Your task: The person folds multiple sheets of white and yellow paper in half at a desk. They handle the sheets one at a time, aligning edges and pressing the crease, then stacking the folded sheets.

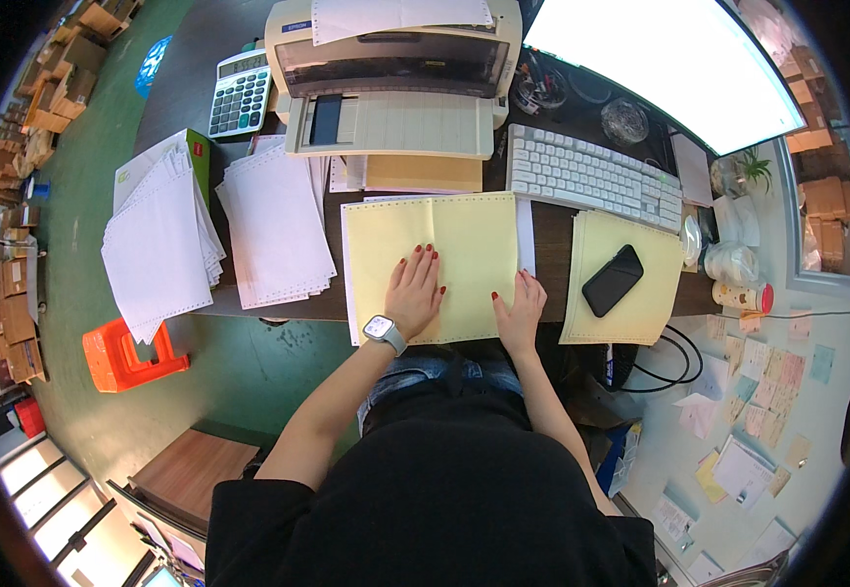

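Note:
A yellow sheet of tractor-feed paper (pixel 469 242) lies before me at the desk's edge, with white sheets showing beneath it. My left hand (pixel 416 293) rests flat on its middle, fingers pointing away from me; a smartwatch (pixel 378 327) is on that wrist. At the sheet's right edge is my right hand (pixel 520 308), thumb on the yellow paper and fingers by the edge; whether it pinches the paper cannot be told. Further right, a black phone (pixel 613 281) lies on a yellow paper stack (pixel 586 323). Two piles of white perforated paper (pixel 274 227) lie to the left.
Behind the sheet stands a dot-matrix printer (pixel 425 125), with a calculator (pixel 240 95) on its left and a white keyboard (pixel 593 172) on its right. A bright monitor (pixel 660 59) stands behind the keyboard. On the floor at left is an orange plastic stool (pixel 120 359).

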### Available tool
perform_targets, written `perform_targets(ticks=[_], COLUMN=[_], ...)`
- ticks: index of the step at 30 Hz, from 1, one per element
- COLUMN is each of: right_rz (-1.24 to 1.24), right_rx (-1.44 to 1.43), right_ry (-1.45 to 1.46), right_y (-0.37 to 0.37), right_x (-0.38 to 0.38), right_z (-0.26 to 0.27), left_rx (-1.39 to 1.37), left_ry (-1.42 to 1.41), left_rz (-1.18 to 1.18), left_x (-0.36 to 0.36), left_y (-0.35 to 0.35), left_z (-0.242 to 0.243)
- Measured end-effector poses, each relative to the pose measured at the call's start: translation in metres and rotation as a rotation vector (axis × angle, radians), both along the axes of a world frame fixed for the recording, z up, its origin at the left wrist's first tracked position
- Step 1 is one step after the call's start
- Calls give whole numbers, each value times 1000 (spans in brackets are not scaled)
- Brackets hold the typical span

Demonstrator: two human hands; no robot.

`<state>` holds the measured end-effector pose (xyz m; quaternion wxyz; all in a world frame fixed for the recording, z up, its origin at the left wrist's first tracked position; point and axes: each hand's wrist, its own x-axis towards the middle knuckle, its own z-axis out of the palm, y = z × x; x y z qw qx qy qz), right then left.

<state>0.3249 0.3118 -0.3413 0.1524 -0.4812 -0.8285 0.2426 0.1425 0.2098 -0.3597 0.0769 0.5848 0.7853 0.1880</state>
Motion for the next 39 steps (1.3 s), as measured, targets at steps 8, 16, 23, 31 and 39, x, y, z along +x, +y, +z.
perform_targets(ticks=[8, 16, 23, 31, 39], right_rz=[-272, -134, -129, -169, -134], right_rx=[-662, -454, -342, -204, -444], right_ry=[579, 235, 17, -4, 383], right_y=[63, 128, 126, 99, 95], right_x=[-11, -61, -68, -63, -33], right_z=[-7, -30, -31, -26, -28], left_rx=[135, 75, -66, -236, -178], left_ry=[61, 264, 390, 535, 457], left_rz=[77, 202, 63, 32, 56], left_x=[-43, -58, -62, -50, -52], left_y=[30, 65, 74, 80, 80], left_z=[-6, -13, -10, -2, -9])
